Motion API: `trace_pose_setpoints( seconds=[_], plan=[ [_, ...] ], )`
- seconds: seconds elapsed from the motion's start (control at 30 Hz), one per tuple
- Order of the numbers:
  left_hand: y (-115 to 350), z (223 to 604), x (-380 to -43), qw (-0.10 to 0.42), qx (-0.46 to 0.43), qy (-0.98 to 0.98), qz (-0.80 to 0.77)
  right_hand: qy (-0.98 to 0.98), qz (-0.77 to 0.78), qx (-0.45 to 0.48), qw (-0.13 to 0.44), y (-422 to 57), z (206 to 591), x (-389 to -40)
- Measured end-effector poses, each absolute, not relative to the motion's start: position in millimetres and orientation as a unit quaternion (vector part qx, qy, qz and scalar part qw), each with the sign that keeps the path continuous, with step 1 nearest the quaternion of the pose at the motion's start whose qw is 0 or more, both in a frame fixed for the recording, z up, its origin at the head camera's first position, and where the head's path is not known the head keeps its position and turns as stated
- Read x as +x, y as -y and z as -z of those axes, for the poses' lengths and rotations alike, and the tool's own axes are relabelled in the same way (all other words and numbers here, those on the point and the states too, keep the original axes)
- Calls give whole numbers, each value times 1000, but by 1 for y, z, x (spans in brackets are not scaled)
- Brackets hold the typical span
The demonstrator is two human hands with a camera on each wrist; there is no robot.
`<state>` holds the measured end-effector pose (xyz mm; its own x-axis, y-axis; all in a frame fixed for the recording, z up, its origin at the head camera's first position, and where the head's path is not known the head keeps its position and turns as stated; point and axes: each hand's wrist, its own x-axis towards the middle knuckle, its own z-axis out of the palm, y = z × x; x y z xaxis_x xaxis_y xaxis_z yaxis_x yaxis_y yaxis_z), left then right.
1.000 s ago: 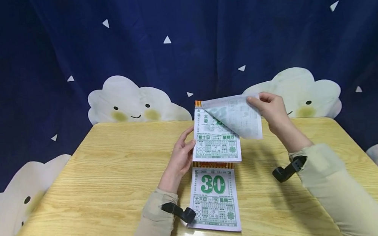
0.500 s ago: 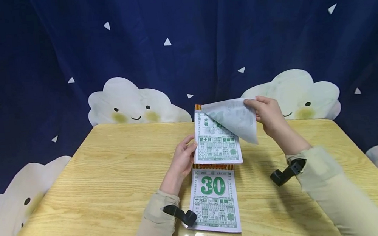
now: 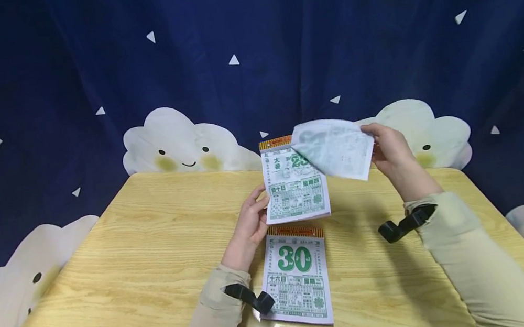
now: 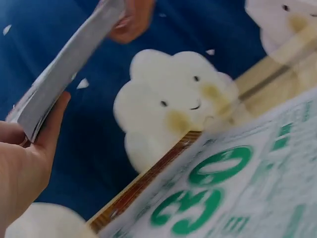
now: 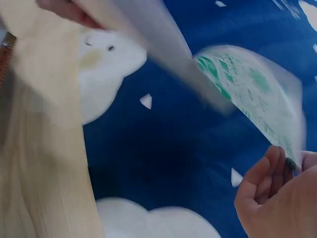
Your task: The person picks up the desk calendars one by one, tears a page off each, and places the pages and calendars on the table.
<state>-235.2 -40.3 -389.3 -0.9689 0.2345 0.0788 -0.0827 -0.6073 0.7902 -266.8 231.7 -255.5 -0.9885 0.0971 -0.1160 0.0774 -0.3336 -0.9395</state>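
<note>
My left hand point(image 3: 248, 225) grips a tear-off calendar pad point(image 3: 296, 199) at its left edge, thumb in front. The pad is raised off the table and has green print under an orange-and-yellow striped top strip. My right hand point(image 3: 396, 153) pinches the right end of a thin calendar sheet point(image 3: 341, 150), seen from its pale back. The sheet curls across the pad's upper right; whether it is still joined there I cannot tell. In the right wrist view the sheet point(image 5: 252, 82) bends, showing green print. A second calendar pad point(image 3: 297, 286) showing 30 lies below, near my left wrist.
The light wooden table point(image 3: 170, 246) carries the second pad. Behind it hangs a dark blue curtain point(image 3: 258, 21) with white triangles and smiling clouds. Black straps with small devices point(image 3: 251, 297) sit on both wrists.
My right hand has pulled the sheet right and slightly up, baring more of the pad's striped strip and its number. The held pad has shifted slightly left and up, away from the lower pad.
</note>
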Motion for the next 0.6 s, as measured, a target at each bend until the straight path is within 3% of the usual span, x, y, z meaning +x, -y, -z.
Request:
trace_pose_setpoints(
  seconds=[0.27,0.6],
  plan=[
    [51,391,-239,84,82,-441,-890,572,-815,-82,34,-255,260,-267],
    [62,393,-241,97,65,-437,-892,583,-794,-113,129,-277,262,-266]
  ],
)
